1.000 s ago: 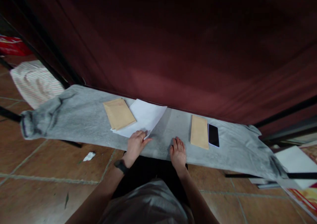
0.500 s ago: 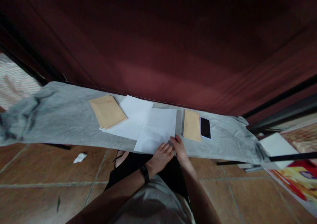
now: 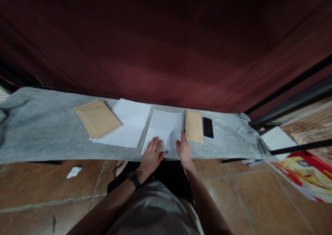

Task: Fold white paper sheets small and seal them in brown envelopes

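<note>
A white sheet of paper lies in front of me on the grey cloth, with a faint crease across it. Flat on its lower left part rests my left hand, fingers stretched out and a dark band on the wrist. My right hand is at the sheet's right edge, fingers extended and thumb apart, gripping nothing visible. Just right of that hand lies a brown envelope. Further left, more white sheets lie partly under a stack of brown envelopes.
A phone lies right of the single envelope. The grey cloth covers a narrow table against a dark red panel. Crumpled white paper is on the tiled floor. A colourful box stands at the lower right.
My left hand has slid left across the sheet and flattened. My right hand has moved up along the right edge. A gap now shows between this sheet and the others. The view has shifted.
</note>
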Demonstrator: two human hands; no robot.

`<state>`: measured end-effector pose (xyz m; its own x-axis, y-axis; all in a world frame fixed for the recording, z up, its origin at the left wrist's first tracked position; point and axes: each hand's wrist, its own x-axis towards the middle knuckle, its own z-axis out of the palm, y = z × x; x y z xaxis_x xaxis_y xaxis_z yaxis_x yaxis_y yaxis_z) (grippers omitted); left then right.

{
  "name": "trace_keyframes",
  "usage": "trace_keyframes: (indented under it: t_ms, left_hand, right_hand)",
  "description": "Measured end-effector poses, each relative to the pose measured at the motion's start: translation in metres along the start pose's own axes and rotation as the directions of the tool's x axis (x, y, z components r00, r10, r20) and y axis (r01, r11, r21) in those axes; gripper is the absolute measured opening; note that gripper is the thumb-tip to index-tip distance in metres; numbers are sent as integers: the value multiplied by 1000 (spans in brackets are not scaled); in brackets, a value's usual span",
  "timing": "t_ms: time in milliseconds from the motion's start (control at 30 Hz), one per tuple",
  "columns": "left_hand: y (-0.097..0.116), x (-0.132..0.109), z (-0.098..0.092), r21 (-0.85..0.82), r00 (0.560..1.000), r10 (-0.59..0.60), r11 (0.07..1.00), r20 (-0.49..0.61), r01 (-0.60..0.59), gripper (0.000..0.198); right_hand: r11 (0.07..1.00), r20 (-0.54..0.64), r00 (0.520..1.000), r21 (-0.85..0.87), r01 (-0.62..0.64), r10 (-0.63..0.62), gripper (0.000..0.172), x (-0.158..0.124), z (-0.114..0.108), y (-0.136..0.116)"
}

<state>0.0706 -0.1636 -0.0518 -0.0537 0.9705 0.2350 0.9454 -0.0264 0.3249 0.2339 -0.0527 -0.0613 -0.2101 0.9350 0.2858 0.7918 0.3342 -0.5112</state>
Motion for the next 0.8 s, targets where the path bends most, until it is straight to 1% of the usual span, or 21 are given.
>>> trace_keyframes:
  t_ms: [33,67,133,200,267,300,367,433,500,633,733,800]
  left_hand:
    - [1,-1,3,17,1000,-20,1000,8,20,57]
    - [4,-3,5,31,999,-34,999,10,34,57]
    - [10,-5,7,54,999,-48,997,8,47,56]
    - [13,-3,5,64,999,-48,997,12,47,54]
    - [11,5,2,54,999,-49,997,18,48,53]
    - [8,11,1,42,999,-47,998,23,46,53]
    - [-1,25,0,20,998,-45,999,36,45,54]
    - [-11,37,1,17,997,-50,999,54,49,55]
    - [-18,43,4,29,996,-64,998,56,62,57]
    - [-26,41,11,6,995,-102,995,2,102,60]
    - [-32,45,15,-103,973,-227,970,-35,222,60]
    - [-39,56,15,-205,936,-351,918,-29,339,60]
  right_hand:
    - [998,11,1000,-48,-29,29,53,-2,-3,-6]
    - [994,16,999,-102,-27,28,53,-3,-5,-12]
    - [986,23,999,-161,45,-41,51,-6,-7,-25]
    - [977,49,987,-138,161,-155,49,-9,-3,-37]
    - [962,107,961,-68,264,-256,47,-11,6,-45]
    - [955,138,948,-42,294,-286,46,-12,11,-47]
    - [952,175,940,-38,304,-293,45,-13,20,-48]
    - [952,177,944,-74,295,-279,46,-13,26,-46]
    - [949,166,948,-112,293,-273,49,-14,28,-41]
    - [946,136,958,-172,275,-254,53,-21,21,-25]
    - [942,112,962,-201,268,-250,55,-32,13,-11]
    - [941,101,962,-207,269,-253,56,-38,8,-4]
